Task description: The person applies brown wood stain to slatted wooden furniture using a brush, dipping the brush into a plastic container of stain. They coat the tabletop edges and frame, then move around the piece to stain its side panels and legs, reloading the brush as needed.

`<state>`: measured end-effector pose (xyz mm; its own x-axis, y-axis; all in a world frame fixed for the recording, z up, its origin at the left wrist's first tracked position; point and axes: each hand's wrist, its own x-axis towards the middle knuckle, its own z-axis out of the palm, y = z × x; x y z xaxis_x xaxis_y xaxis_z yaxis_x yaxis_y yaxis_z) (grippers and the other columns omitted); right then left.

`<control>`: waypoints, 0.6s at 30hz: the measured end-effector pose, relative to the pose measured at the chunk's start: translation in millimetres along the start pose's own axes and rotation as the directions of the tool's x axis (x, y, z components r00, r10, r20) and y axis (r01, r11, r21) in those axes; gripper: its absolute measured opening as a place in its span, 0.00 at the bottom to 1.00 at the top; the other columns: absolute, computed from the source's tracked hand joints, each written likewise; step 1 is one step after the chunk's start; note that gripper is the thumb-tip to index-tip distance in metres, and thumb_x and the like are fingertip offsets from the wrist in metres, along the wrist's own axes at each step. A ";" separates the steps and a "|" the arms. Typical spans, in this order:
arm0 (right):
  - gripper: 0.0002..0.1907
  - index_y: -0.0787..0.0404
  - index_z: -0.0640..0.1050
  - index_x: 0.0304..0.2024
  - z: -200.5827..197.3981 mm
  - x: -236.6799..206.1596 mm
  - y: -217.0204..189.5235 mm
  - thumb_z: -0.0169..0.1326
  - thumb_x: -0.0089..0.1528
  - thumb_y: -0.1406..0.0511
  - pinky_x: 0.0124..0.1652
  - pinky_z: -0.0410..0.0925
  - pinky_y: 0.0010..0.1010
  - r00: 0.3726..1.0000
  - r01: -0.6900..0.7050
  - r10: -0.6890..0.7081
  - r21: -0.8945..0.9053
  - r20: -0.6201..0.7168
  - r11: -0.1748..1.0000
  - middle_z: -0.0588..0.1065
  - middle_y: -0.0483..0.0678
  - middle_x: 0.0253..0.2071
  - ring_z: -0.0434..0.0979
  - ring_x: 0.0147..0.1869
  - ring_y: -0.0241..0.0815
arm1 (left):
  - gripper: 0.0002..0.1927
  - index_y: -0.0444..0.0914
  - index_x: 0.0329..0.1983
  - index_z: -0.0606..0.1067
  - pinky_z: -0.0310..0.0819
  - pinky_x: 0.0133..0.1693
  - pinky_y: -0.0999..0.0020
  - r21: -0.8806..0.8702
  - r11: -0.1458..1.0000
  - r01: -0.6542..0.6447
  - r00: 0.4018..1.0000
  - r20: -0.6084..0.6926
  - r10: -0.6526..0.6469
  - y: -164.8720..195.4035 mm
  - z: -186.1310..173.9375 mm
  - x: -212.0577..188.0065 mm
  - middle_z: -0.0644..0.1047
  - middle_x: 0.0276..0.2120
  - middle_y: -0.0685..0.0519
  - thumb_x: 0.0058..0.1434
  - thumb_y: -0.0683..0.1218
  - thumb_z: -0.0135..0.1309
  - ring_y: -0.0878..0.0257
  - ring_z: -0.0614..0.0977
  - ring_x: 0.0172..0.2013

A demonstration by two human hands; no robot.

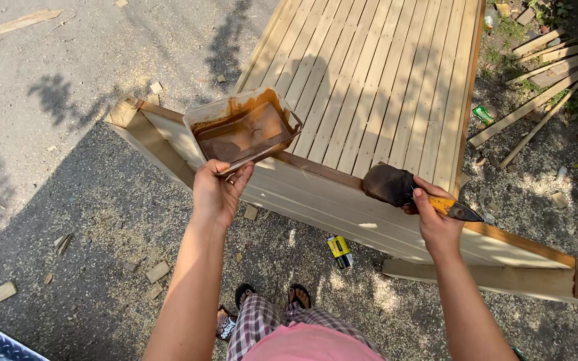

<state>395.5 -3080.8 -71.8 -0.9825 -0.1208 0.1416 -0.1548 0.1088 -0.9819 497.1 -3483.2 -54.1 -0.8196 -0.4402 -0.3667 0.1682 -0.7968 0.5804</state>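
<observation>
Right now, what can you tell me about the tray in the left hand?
The tray is a shallow rectangular container of pale, translucent-looking plastic, smeared inside with brown stain that pools across its bottom. It is tilted, held up above the near edge of the wooden panel. The left hand grips its near rim, thumb on top. Nothing else touches it.

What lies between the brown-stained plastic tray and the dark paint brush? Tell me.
In the head view, only the stained top edge of the pale wooden panel runs between tray and brush.

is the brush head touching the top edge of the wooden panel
Cannot tell. In the head view the dark brush head overlaps the stained edge of the wooden panel, but no contact or gap shows.
</observation>
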 end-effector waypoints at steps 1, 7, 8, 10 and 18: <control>0.16 0.68 0.78 0.57 3.9 1.2 2.3 0.55 0.70 0.64 0.39 0.76 0.26 1.000 -0.004 0.004 0.033 -0.005 0.999 0.79 0.48 0.43 0.80 0.38 0.34 | 0.11 0.25 0.42 0.68 0.85 0.50 0.58 -0.008 1.000 0.011 1.000 -0.006 -0.011 2.3 -2.2 2.0 0.78 0.37 0.40 0.61 0.39 0.41 0.53 0.82 0.38; 0.17 0.70 0.78 0.56 114.1 29.3 12.6 0.57 0.68 0.66 0.35 0.74 0.26 0.999 -0.053 0.050 0.190 0.019 0.980 0.77 0.47 0.37 0.78 0.33 0.34 | 0.11 0.24 0.42 0.66 0.84 0.49 0.59 -0.057 0.998 0.034 0.999 0.003 -0.034 34.6 -17.0 20.0 0.76 0.41 0.37 0.63 0.38 0.39 0.51 0.83 0.40; 0.17 0.71 0.78 0.56 139.2 35.2 11.0 0.57 0.69 0.66 0.34 0.73 0.26 0.998 -0.005 -0.009 0.239 0.056 0.971 0.76 0.47 0.37 0.77 0.33 0.34 | 0.10 0.25 0.42 0.66 0.83 0.48 0.59 -0.068 0.997 0.029 1.000 0.001 -0.029 43.2 -20.1 24.1 0.76 0.41 0.38 0.62 0.38 0.40 0.52 0.83 0.40; 0.18 0.70 0.78 0.57 192.1 39.2 4.5 0.58 0.68 0.65 0.33 0.72 0.26 0.994 -0.064 0.043 0.214 0.101 0.975 0.77 0.47 0.34 0.77 0.32 0.33 | 0.08 0.26 0.41 0.66 0.83 0.49 0.59 -0.055 0.998 0.015 1.000 0.003 -0.015 64.7 -28.7 32.9 0.75 0.40 0.40 0.62 0.37 0.40 0.53 0.82 0.40; 0.19 0.64 0.78 0.58 409.7 39.7 -46.2 0.57 0.68 0.61 0.35 0.74 0.24 0.989 0.027 -0.062 0.244 0.137 0.970 0.79 0.43 0.38 0.79 0.35 0.31 | 0.06 0.26 0.38 0.66 0.86 0.51 0.56 -0.024 0.998 0.059 0.996 0.076 -0.057 169.1 -74.5 81.7 0.75 0.37 0.40 0.64 0.37 0.41 0.52 0.82 0.39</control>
<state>405.9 -3494.9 -72.2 -0.9474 -0.2618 0.1839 -0.1518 -0.1381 -0.9787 499.3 -3684.7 -40.1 -0.8669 -0.3616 -0.3431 0.1329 -0.8311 0.5400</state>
